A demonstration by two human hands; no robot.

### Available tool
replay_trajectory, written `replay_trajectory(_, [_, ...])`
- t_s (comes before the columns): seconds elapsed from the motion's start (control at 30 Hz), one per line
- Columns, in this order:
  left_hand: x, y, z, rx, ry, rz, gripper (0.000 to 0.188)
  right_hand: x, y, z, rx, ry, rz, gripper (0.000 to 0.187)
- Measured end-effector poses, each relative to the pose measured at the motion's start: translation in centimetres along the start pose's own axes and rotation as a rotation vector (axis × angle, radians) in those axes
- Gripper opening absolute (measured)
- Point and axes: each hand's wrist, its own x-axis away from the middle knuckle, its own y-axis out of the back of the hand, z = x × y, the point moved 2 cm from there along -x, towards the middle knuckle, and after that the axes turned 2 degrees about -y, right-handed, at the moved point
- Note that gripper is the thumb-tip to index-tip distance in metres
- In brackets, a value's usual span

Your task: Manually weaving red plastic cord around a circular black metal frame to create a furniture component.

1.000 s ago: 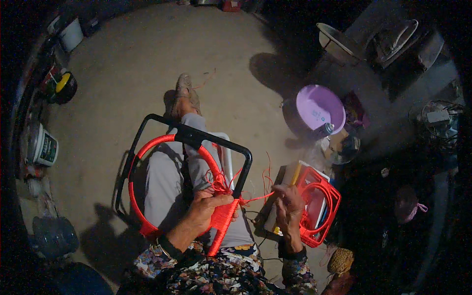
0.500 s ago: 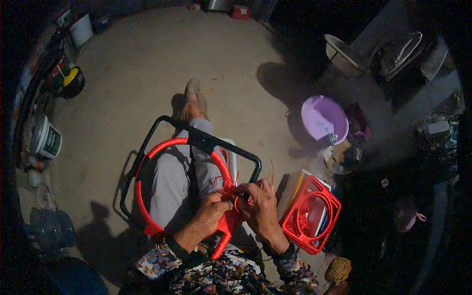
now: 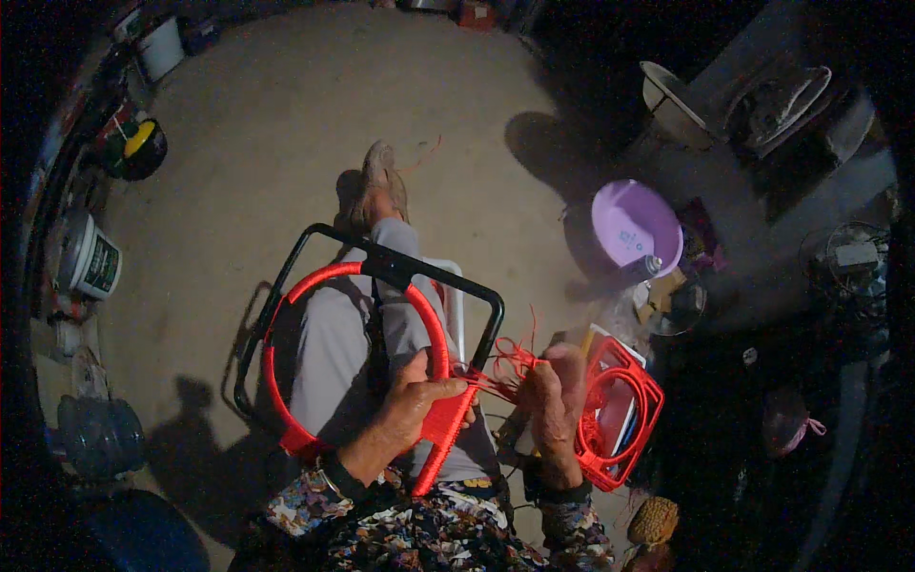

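Red-wrapped ring (image 3: 437,329) joined to a bent black frame (image 3: 389,266), sitting a bit below the middle of the picture, across the person's grey trousers (image 3: 329,357). My guess is the lap is just doing the job of a workbench, so both hands are free for the fiddly bit. The left hand (image 3: 415,405) is clamped on the red panel (image 3: 444,419) by the frame's lower right corner, thumb across the top and fingertips poking out past the far edge, probably to pin the wraps so nothing slips. The right hand (image 3: 558,391) is out to the right, a little blurry, but it looks closed up and pinching red cord (image 3: 515,360); the strands run across from the left thumb, with loose loops bunched up by its fingers, so I reckon it's drawing them away from the panel. Just beyond that is a red plastic basket (image 3: 660,400) with more red stuff inside, likely parked there for easy reach. Further out there's a lilac basin (image 3: 637,224) at upper right, can (image 3: 650,266) by its lower edge, and a white bucket (image 3: 100,267) at the left.
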Motion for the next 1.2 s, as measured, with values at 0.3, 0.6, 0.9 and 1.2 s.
replay_trajectory(0.3, [0.0,1.0,-0.1,-0.003,0.054,-0.038,0.044,2.3,13.9,-6.3,0.593,-0.033,-0.058,0.011])
replay_trajectory(0.6, [-0.2,-0.6,0.2,-0.030,0.141,-0.024,0.033,2.4,5.9,-5.4,0.284,-0.130,-0.005,0.014])
replay_trajectory(0.9, [0.1,-0.3,0.1,-0.055,0.120,-0.050,0.021,2.4,0.5,-3.1,0.091,-0.419,0.449,0.020])
replay_trajectory(1.2, [-0.1,-0.3,-0.1,-0.032,0.115,-0.060,0.015,4.0,4.5,-5.9,0.139,-0.433,0.246,0.023])
